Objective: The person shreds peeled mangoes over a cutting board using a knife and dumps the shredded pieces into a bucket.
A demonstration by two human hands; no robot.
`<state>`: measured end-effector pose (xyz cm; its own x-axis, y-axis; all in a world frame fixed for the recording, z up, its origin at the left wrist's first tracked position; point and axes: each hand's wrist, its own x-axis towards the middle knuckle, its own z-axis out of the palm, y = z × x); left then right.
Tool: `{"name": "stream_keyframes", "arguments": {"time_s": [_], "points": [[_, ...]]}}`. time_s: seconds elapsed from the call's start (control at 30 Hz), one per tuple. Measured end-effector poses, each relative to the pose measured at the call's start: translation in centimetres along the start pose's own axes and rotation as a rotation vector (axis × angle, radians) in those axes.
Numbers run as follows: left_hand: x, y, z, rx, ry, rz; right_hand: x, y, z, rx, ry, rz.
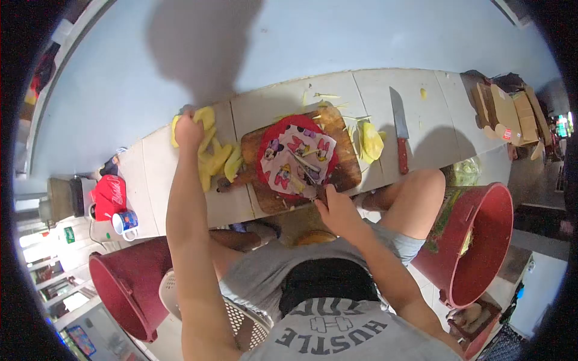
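Observation:
My left hand (190,128) reaches to the far left of the tiled counter. Its fingers are closed at a yellow peeled fruit piece (206,115), at the upper end of a pile of yellow pieces (214,157). My right hand (338,212) grips a slim metal-bladed tool (309,171) by its dark handle; the blade points up and left over a cloth. That round, red-edged cloth with cartoon print (294,153) lies on a wooden cutting board (347,165). Thin pale strips are scattered along the board's far edge.
A large knife (398,123) with a red-brown handle lies right of a yellow fruit chunk (371,143). Red bins stand at the left (129,289) and right (475,240). A blue mug (126,222) sits by the left edge, a cardboard box (503,111) at the far right.

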<state>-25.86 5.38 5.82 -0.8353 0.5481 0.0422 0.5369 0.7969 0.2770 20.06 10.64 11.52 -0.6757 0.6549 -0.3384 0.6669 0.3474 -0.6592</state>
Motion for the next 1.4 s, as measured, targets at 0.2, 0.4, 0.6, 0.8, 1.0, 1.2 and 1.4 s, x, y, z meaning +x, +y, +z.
{"name": "stream_keyframes", "arguments": {"time_s": [0.2, 0.4, 0.6, 0.8, 1.0, 1.2, 1.4], "points": [[-3.2, 1.7, -2.0, -0.259, 0.069, 0.162, -1.5, 2.4, 0.6, 0.107, 0.159, -0.238], [-13.5, 6.4, -3.1, -0.370, 0.158, 0.722, -1.5, 2.6, 0.2, 0.218, 0.147, -0.118], [-19.2, 10.8, -0.3, -0.413, -0.014, 1.105, -1.4, 2.1, -0.2, 0.274, 0.122, -0.223], [-22.7, 11.2, 1.9, -0.522, 0.055, 0.760, -2.1, 1.7, 0.1, 0.237, 0.064, -0.100], [-24.0, 12.3, 1.5, -0.698, 0.048, 0.714, -2.6, 1.6, 0.2, 0.253, 0.033, -0.088], [-23.2, 12.3, 4.1, -0.740, 0.106, 0.752, -1.9, 1.4, 0.9, 0.156, 0.088, -0.086], [-23.0, 11.8, 5.7, -0.777, 0.111, 0.724, -3.3, -1.8, -1.9, 0.022, 0.074, -0.126]]}}
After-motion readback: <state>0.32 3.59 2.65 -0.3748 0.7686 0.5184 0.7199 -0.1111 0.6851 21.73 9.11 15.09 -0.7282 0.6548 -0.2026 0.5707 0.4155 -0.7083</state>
